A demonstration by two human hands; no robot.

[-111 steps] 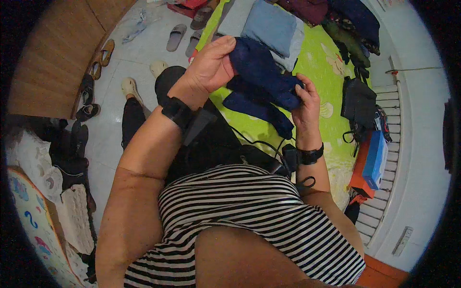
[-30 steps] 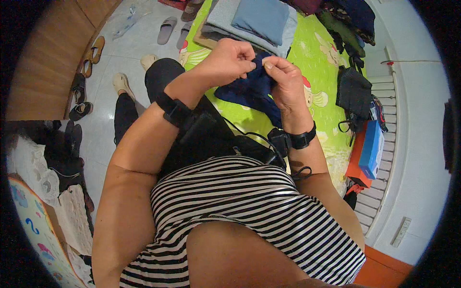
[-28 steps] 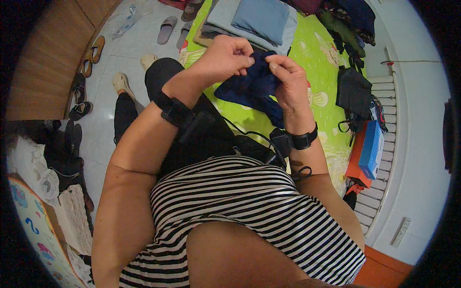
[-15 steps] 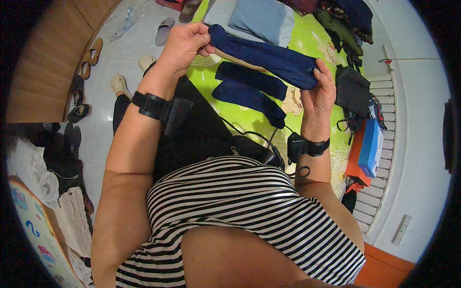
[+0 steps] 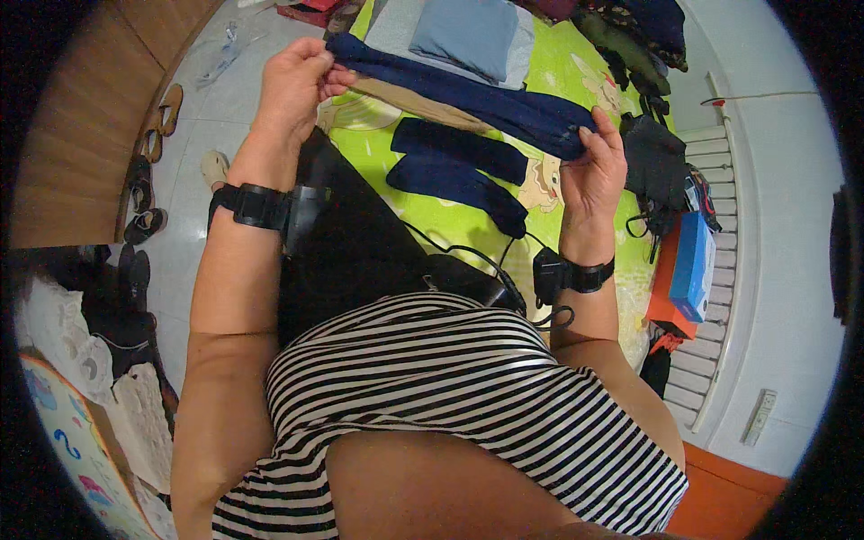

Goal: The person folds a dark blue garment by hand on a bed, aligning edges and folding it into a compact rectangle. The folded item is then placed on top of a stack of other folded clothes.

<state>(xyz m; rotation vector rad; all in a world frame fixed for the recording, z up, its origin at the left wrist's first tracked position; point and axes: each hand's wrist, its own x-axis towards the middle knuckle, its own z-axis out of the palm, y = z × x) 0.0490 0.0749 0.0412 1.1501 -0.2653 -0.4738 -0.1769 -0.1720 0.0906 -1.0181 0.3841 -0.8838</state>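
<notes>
Between my hands a navy blue sock (image 5: 459,94) is stretched out lengthwise above the bed. One end is pinched in the fingers of my left hand (image 5: 301,85); the other end is gripped between the thumb and fingers of my right hand (image 5: 596,162). Two more dark navy socks lie side by side below it, an upper one (image 5: 459,148) and a lower one (image 5: 454,191). Partly covered by the held sock, a tan piece of cloth (image 5: 418,103) lies on the green patterned bedspread (image 5: 549,67).
Folded blue cloth (image 5: 463,38) rests on lighter grey cloth at the bed's far side. Dark clothes and a black bag (image 5: 655,157) lie to the right, near a blue box (image 5: 695,261) and a white radiator (image 5: 711,360). Black cables (image 5: 468,247) run near my lap. Shoes (image 5: 144,225) stand on the left floor.
My left hand has moved left, drawing the navy sock out longer and straighter. My right hand has barely moved. More of the tan cloth shows beneath.
</notes>
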